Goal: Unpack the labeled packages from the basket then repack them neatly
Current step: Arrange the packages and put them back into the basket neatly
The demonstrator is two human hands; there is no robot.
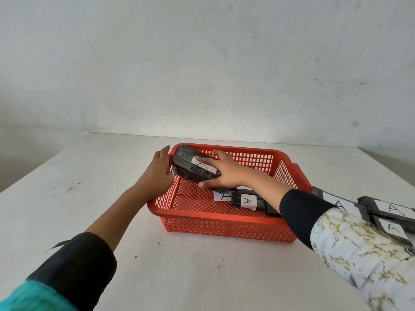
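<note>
The package [195, 167], black-wrapped with a white label marked "A", sat tilted over the far left corner of the red basket [215, 217], held between both hands. The left hand [160, 170] reached forward with the arm nearly straight, its palm and fingers pressed flat against the package's left end, just outside the basket's rim. The right hand [221, 170] came in from the right across the basket, its fingers spread over the top and the label, the thumb tucked under the near edge, so it was clamped on the package. The left hand was not closed round it, only pushing against its end.

Lower in the basket lay more packages [246, 200], also labelled "A", near the right side of the mesh floor; the right forearm hid part of them, so their number could not be told. On the counter [112, 221] just right of the basket lay a stack of packages [386, 214], partly covered by the patterned sleeve [359, 261] and cut off by the frame's right edge.
</note>
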